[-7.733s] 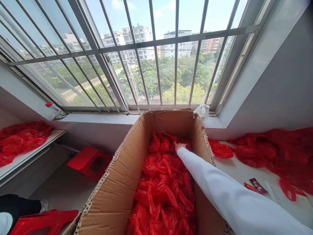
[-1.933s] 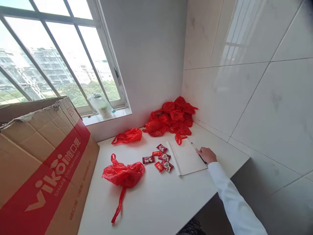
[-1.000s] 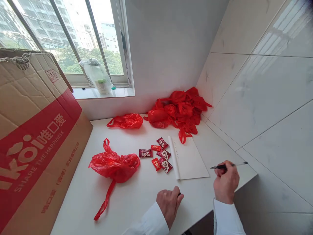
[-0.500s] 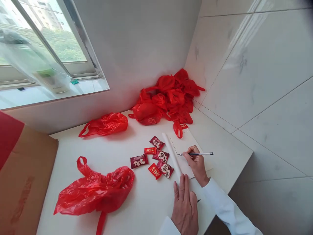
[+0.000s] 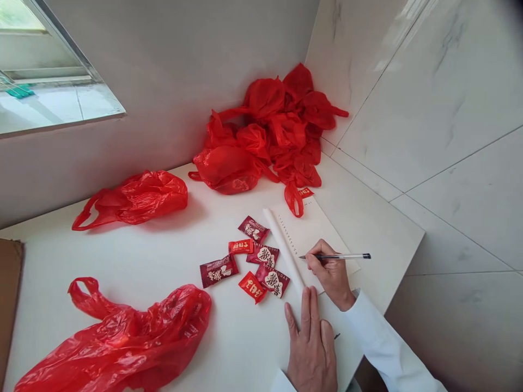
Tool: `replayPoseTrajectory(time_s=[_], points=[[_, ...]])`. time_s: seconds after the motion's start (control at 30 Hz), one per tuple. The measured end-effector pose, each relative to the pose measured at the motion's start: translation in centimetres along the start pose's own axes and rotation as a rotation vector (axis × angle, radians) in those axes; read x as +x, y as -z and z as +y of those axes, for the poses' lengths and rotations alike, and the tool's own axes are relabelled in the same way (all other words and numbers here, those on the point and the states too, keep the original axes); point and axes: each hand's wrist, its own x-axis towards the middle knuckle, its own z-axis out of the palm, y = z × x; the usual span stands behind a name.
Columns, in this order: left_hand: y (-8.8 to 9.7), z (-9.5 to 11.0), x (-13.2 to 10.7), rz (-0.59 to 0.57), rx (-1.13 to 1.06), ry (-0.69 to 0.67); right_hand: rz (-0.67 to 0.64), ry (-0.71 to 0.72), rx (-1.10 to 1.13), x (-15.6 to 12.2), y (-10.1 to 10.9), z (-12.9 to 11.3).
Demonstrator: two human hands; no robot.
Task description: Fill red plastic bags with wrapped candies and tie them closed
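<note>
Right fingers [image 5: 317, 264] round a pen [image 5: 348, 256], clear-barrelled, black-ended, over white paper [image 5: 322, 224]

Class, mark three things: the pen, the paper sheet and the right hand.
Pen [image 5: 342, 256], head view: on the barrel.
Paper sheet [image 5: 314, 226], head view: on a bare part.
Right hand [image 5: 333, 276], head view: on its back.

Green item [image 5: 21, 91] on windowsill [image 5: 93, 103]; cardboard box [image 5: 10, 288] far left.

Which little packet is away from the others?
The red packet at the far end of the paper; the other six packets lie together on its left.
</note>
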Motion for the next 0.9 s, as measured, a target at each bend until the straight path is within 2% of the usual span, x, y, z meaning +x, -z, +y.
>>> replayPoseTrajectory(time_s=[0.6, 0.9], points=[[0.1, 0.38, -0.25, -0.026, -0.036, 0.046, -0.007, 0.022, -0.134, 0.13, -0.07, -0.46], [0.65, 0.12, 0.23, -0.028, -0.055, 0.038, -0.013, -0.004, -0.102, 0.22, -0.13, -0.43]])
